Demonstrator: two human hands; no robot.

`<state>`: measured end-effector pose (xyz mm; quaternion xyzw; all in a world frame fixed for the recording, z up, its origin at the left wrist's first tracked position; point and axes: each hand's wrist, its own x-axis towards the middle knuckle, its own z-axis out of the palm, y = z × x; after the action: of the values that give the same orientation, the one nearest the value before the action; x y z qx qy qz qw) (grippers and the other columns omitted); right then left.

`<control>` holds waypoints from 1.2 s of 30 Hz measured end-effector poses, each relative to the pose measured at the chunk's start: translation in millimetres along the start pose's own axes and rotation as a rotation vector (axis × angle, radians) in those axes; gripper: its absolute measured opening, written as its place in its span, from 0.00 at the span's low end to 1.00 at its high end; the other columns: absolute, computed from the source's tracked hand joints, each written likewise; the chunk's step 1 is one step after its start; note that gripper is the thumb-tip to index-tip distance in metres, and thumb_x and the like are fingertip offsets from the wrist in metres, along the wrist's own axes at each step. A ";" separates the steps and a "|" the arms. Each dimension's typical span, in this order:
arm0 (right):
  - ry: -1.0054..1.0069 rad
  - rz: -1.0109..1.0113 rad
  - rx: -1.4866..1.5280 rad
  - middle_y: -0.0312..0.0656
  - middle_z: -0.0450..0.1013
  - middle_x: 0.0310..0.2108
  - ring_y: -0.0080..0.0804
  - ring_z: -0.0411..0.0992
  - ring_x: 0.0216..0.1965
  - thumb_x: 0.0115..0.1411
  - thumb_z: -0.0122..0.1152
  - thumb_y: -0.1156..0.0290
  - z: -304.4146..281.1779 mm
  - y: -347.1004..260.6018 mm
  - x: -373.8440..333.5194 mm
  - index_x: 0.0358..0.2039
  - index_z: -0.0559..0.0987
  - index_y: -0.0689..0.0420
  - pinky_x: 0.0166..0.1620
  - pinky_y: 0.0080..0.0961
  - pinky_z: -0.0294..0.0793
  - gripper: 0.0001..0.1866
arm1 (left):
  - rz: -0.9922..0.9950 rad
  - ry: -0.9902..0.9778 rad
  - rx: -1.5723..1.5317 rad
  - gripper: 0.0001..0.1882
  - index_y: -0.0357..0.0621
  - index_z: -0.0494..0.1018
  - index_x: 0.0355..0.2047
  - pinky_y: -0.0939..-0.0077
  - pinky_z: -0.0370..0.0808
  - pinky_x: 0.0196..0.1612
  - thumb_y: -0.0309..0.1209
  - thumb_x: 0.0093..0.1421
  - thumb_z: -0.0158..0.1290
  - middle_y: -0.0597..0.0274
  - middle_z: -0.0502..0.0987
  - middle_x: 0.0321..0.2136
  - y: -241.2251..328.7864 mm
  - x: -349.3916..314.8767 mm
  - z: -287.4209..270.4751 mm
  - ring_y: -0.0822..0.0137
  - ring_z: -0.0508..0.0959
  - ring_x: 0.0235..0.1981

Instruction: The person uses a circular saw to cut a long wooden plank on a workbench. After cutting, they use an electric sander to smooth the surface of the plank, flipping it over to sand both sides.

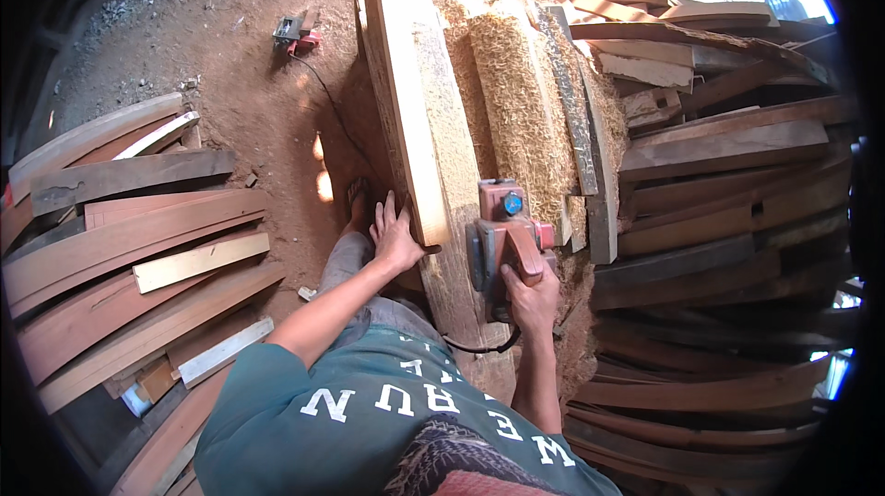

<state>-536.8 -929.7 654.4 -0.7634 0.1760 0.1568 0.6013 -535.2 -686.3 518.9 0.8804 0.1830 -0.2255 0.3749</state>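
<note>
My right hand (535, 301) is closed round the handle of a red electric planer (502, 219) with a blue knob. The planer stands at the right side of a long, worn wooden beam (452, 279), its black cord looping toward me. A pale, freshly surfaced plank (403, 100) lies lengthwise along the beam. At the plank's near end, my left hand (396, 240) rests against its left side, fingers stretched out and apart, with the thumb across the end. Whether the planer's sole touches the beam is hidden.
Curly wood shavings (521, 90) heap up right of the beam, beside narrow upright boards (601, 210). Curved timber pieces (719, 155) are stacked at right, more boards (138, 247) at left. Another corded power tool (297, 33) sits on the dirt floor at far left.
</note>
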 end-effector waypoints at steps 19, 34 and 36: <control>-0.221 -0.376 -0.470 0.56 0.84 0.30 0.44 0.86 0.34 0.57 0.61 0.73 294.1 -206.1 366.8 0.38 0.88 0.62 0.38 0.40 0.83 0.12 | 0.699 -0.843 -0.033 0.28 0.39 0.75 0.63 0.49 0.74 0.63 0.30 0.62 0.57 0.47 0.78 0.60 10.2 85.7 -144.5 0.44 0.78 0.59; -0.253 -0.661 -0.356 0.53 0.83 0.33 0.43 0.83 0.35 0.62 0.57 0.72 375.5 -258.9 488.3 0.48 0.85 0.54 0.40 0.43 0.82 0.16 | 0.753 -0.884 0.103 0.35 0.49 0.68 0.73 0.56 0.78 0.52 0.20 0.64 0.47 0.75 0.57 0.79 -10.8 149.1 -169.7 0.55 0.80 0.47; -0.258 -0.417 -0.665 0.56 0.83 0.39 0.46 0.84 0.43 0.59 0.60 0.77 331.6 -239.3 419.6 0.56 0.83 0.55 0.49 0.38 0.83 0.23 | 0.751 -0.893 0.054 0.34 0.49 0.69 0.72 0.55 0.78 0.52 0.21 0.65 0.47 0.77 0.58 0.79 -16.3 151.0 -162.9 0.55 0.80 0.48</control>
<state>-63.6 -589.2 596.1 -0.9095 -0.1197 0.1742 0.3579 -375.4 -531.5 529.3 0.7139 -0.3230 -0.4310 0.4475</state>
